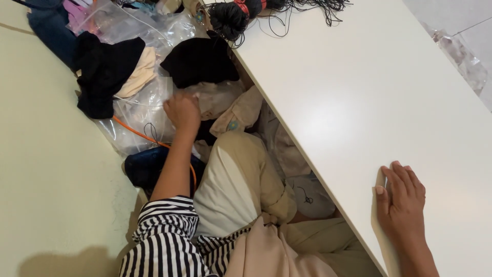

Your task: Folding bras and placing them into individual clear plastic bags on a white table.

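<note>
In the head view, the left hand (182, 112) reaches into the pile at centre left — its fingers curl closed on a beige garment (220, 100) lying among clear plastic bags (138, 110) and black cloth (105, 72). At lower right, the right hand (402, 197) lies flat and open on the white table (359, 92), holding nothing. Black cord (233, 18) sits at the upper edge.

**One head camera, looking steeply down**

A single view from the person's head, tilted so the table (359, 102) edge runs diagonally across the frame. It sits close: the arms enter from the bottom edge. The table fills the right side, the floor (46, 169) and a clothes pile (148, 92) the left.
</note>
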